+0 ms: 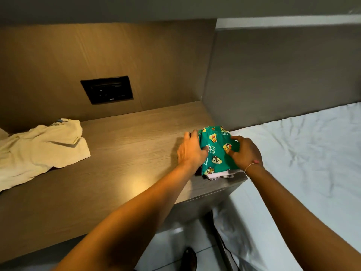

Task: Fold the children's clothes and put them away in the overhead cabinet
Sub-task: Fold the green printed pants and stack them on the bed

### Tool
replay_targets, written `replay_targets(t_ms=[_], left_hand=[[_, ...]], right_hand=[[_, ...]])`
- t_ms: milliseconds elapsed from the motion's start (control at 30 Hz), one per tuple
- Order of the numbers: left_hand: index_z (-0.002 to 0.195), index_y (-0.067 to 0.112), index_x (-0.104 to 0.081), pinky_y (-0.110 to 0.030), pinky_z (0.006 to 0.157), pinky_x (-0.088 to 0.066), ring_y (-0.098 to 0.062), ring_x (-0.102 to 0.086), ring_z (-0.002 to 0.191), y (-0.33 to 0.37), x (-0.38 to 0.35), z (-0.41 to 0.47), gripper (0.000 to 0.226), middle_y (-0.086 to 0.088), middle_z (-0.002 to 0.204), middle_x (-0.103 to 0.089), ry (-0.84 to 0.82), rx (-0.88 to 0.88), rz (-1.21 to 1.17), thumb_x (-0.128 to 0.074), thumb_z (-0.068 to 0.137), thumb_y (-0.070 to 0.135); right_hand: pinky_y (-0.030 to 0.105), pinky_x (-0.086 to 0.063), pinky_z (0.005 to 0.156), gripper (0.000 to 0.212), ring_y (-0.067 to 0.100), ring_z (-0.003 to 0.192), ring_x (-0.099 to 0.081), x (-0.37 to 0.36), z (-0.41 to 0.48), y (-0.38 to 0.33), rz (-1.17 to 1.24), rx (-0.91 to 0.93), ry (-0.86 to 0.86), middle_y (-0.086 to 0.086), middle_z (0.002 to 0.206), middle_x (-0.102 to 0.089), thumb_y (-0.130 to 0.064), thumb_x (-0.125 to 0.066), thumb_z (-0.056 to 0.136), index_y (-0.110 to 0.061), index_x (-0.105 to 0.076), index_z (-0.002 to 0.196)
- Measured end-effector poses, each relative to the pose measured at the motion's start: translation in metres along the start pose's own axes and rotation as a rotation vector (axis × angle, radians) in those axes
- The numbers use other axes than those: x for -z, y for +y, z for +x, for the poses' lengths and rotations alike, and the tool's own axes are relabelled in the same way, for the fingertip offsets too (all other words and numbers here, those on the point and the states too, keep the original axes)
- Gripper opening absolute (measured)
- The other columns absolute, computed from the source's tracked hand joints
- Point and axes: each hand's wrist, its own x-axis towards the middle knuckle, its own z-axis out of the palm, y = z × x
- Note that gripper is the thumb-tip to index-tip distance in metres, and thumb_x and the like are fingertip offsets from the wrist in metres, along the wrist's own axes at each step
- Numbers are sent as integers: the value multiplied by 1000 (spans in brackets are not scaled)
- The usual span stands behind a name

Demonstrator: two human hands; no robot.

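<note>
Wooden desk [127, 153] beside white bed [302, 153] holds folded green clothes [218, 153].

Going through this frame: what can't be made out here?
Head view throughout.
Clothes under the green chipmunk-print garment: it covers all but a white edge.
Cream T-shirt: cut off by the left edge.
Left hand and right hand: gripping or only pressing, their backs hide the contact.
Black wall panel markings: too small.

Dimly lit in warm tones from above, with soft glare on the counter [125, 173]; cooler and greyer toward the bed [302, 153]. Slightly soft throughout, bent at the edges by the wide angle.
</note>
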Motion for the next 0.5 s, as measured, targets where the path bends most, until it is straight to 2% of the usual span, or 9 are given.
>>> replay_targets(t_ms=[67, 133, 200, 267, 433, 500], left_hand=[[150, 20, -27, -38, 98, -41, -19, -42, 124, -11, -9, -7, 74, -5, 147, -38, 61, -294, 192, -54, 91, 55], [155, 20, -16, -52, 117, -19, -26, -13, 149, -21, -15, -10, 76, -6, 163, -14, -83, -461, 335, -35, 95, 61], [157, 21, -10, -53, 121, -6, -24, 5, 151, -31, -21, -11, 74, -4, 165, -1, -227, -464, 413, -22, 97, 63], [157, 22, -6, -51, 121, -1, -22, 9, 151, -36, -25, -11, 72, -1, 165, 2, -288, -423, 426, -15, 98, 63], [157, 23, -4, -51, 121, 2, -22, 10, 151, -33, -19, -10, 73, -1, 165, 4, -305, -408, 424, -14, 97, 64], [157, 23, -3, -50, 121, 2, -21, 10, 151, -40, -10, -15, 71, -1, 165, 5, -250, -407, 345, -15, 98, 62]], right_hand=[[50, -39, 106, 65, 34, 135, -40, -7, -6, 7, -169, 144, 98, 10, 147, -44, -35, -67, 88, -22, -38, 145], [51, -24, 115, 66, 33, 147, -20, -15, -11, 13, -284, 284, 68, 7, 160, -24, -37, -56, 94, -23, -26, 151], [52, -12, 118, 62, 29, 151, -3, -26, -15, 18, -363, 329, -75, 2, 164, -5, -40, -38, 101, -24, -13, 155], [52, -9, 120, 60, 26, 151, 5, -34, -18, 25, -363, 303, -173, -1, 165, 5, -42, -25, 103, -25, -3, 156], [52, -4, 120, 60, 25, 151, 8, -32, -13, 23, -420, 280, -209, -1, 164, 7, -45, -20, 103, -27, 2, 155], [52, -2, 119, 60, 26, 151, 5, -29, -14, 15, -403, 275, -156, -1, 165, 3, -44, -24, 103, -26, -2, 156]])
